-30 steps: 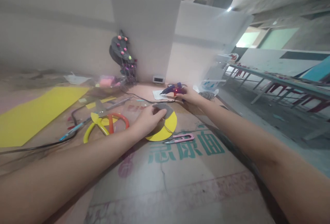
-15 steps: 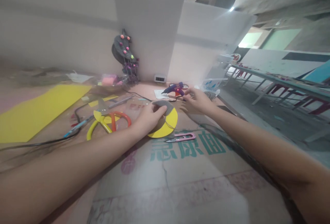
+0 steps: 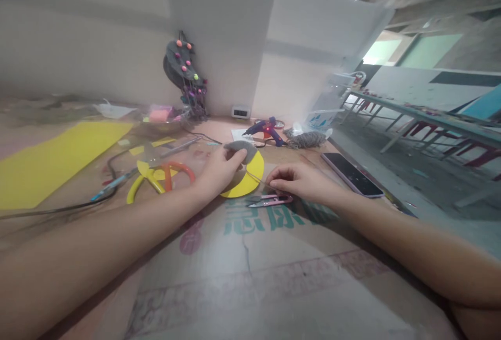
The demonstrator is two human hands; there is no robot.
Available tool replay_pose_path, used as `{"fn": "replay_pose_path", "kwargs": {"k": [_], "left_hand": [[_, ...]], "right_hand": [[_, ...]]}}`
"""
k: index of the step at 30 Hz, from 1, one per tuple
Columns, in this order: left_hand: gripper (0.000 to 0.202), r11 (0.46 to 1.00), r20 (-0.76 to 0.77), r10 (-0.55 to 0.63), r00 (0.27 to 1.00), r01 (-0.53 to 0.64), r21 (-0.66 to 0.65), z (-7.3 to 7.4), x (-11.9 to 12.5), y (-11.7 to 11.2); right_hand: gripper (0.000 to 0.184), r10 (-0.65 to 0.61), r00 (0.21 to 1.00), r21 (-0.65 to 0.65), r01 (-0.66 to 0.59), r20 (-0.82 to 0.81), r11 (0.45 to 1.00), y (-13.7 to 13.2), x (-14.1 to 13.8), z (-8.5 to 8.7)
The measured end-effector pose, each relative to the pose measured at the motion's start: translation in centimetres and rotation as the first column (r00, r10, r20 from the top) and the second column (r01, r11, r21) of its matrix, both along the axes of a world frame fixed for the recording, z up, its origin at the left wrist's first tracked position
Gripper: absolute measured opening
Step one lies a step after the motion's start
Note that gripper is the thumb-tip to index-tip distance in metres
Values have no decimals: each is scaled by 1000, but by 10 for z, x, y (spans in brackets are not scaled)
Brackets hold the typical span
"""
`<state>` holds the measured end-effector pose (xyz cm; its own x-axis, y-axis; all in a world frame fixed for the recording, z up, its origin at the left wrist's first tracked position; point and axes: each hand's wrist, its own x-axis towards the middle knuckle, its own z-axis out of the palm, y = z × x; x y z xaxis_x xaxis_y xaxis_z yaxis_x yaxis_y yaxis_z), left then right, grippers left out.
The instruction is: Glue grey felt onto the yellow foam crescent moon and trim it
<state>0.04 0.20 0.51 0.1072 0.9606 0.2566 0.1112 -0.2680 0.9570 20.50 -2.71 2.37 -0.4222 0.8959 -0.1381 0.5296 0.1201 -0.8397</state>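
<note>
My left hand (image 3: 219, 170) is closed on a yellow card crescent (image 3: 255, 168), thumb on top. Its upper part is wrapped in grey yarn. A single strand of yarn (image 3: 256, 177) runs across the yellow part to my right hand (image 3: 293, 179), whose thumb and forefinger are pinched on it. Just below that hand lie pink thread snips (image 3: 272, 201) on the board. Beyond the crescent a blue glue gun (image 3: 264, 128) stands with its red light on. A skein of grey yarn (image 3: 307, 140) lies to the right of it.
Orange-handled scissors (image 3: 178, 172) and yellow-handled pliers (image 3: 146, 178) lie left of the crescent, near a large yellow sheet (image 3: 58, 162). A phone (image 3: 352, 174) rests by the right table edge. Against the wall leans a grey yarn-wrapped crescent with coloured balls (image 3: 182, 63).
My right hand has come back from beside the glue gun toward the crescent, pinching the yarn strand. The phone and yarn skein are uncovered. My left hand still grips the crescent.
</note>
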Motion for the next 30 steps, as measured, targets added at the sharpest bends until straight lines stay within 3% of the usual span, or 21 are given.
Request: {"fn": "replay_pose_path", "kwargs": {"k": [7, 10, 14, 16, 18, 21, 26, 30], "left_hand": [[20, 1000, -20, -28, 999, 28, 10, -3, 0, 1], [20, 999, -15, -28, 1000, 28, 21, -4, -1, 3], [21, 1000, -5, -14, 1000, 14, 25, -3, 0, 2], [21, 1000, -6, -10, 1000, 10, 13, -2, 0, 1], [21, 1000, -12, -10, 1000, 10, -3, -1, 0, 1], [21, 1000, -22, -20, 1000, 20, -8, -1, 0, 0], [21, 1000, -66, -14, 998, 15, 17, -2, -1, 1], [19, 1000, -116, -12, 993, 16, 27, -4, 0, 0]], "right_hand": [[30, -72, 987, 101, 58, 141, 993, -2, 4, 17], [38, -26, 968, 227, -32, 249, 973, -5, 2, 15], [10, 81, 957, 382, -188, 279, 905, -10, -3, 8], [10, 50, 975, 328, -120, 215, 937, -9, -3, 6], [12, -32, 994, 187, 13, 102, 982, -5, -1, 5], [16, -137, 989, 43, 139, -51, 989, 8, 9, 4], [24, -161, 986, 92, 165, -52, 982, 27, 27, -3], [23, -191, 982, 158, 187, 8, 969, 28, 27, -4]]}}
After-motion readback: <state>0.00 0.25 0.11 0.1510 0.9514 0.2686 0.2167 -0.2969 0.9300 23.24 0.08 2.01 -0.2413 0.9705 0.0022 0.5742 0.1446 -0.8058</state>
